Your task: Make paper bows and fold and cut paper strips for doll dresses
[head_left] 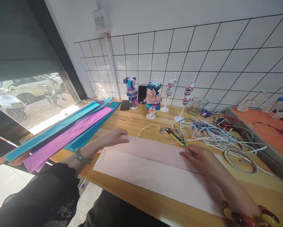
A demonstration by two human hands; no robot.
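Observation:
A long folded sheet of pale pink paper [155, 179] lies across the front of the table, its lower layer reaching past the front edge. My left hand [115, 138] is closed on the far left edge of the paper, thumb and fingers together. At the far right edge, my right hand [200, 159] grips the same paper between thumb and fingers. A crease runs lengthwise between the two hands. Just beyond my right hand lies a yellow and black cutter knife [175, 137].
Left on the table [98, 132] are stacked strips of blue and purple paper [70, 137]. Small dressed mannequins [153, 97] stand along the wall near a phone [124, 105]. Tangled paper strips [209, 132], a glass cup [198, 105] and an orange-topped box [259, 123] are at right.

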